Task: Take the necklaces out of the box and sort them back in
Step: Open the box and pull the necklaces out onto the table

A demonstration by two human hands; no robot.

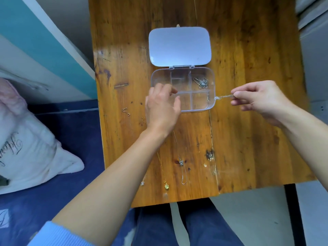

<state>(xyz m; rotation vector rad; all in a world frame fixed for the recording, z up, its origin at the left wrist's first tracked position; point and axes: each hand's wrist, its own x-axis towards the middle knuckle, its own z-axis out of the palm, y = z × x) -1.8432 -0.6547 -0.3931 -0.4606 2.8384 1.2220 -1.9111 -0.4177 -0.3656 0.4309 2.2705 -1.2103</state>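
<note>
Clear box (211, 107), approx 1 necklace (201, 82) inside

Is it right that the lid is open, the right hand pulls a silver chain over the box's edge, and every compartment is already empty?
Not quite: the head view shows the far right compartment of the box holding a silver necklace. The lid is open, and the right hand pinches the chain.

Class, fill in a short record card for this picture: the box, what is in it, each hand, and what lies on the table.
box: clear box, divided, lid open and laid flat
inside: silver necklace bunched in the far right compartment
right hand: pinches a thin silver chain trailing over the box's right edge
left hand: at the box's left end, holding nothing visible
table: wooden, several necklaces laid out near the person, one with a gold pendant
</note>
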